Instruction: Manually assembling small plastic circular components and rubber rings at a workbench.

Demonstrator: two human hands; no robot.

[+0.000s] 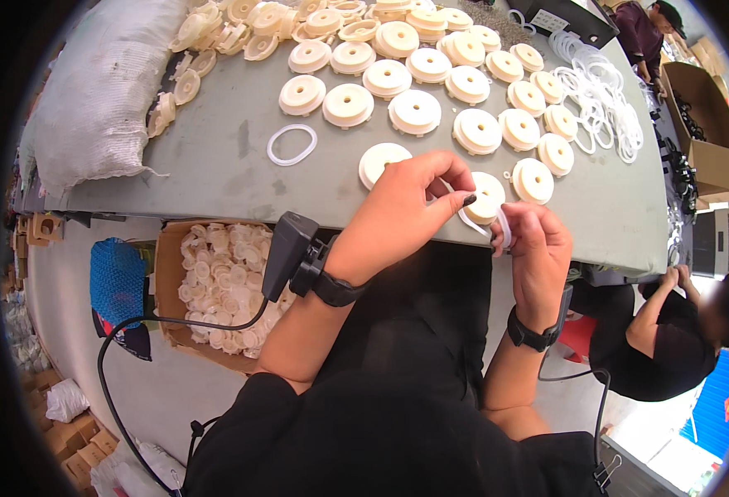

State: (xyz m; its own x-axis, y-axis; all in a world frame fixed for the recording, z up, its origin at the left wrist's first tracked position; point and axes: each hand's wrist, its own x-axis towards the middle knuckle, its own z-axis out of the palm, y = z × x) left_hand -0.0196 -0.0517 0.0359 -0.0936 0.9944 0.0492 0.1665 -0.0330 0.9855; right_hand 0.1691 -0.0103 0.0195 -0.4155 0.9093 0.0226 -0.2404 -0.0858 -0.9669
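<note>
White and thin, a bent ring (506, 229) curves beside a cream disc (487, 190). My left hand (421, 195) and right hand (538, 242) pinch it.

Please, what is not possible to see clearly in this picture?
Head view:
Thin white flexible ring: partly hidden by the left hand and right hand.
Bulging white woven sack: top cut off by upper picture edge.
Brown cardboard box: bottom hidden by small whitish plastic pieces.
</note>
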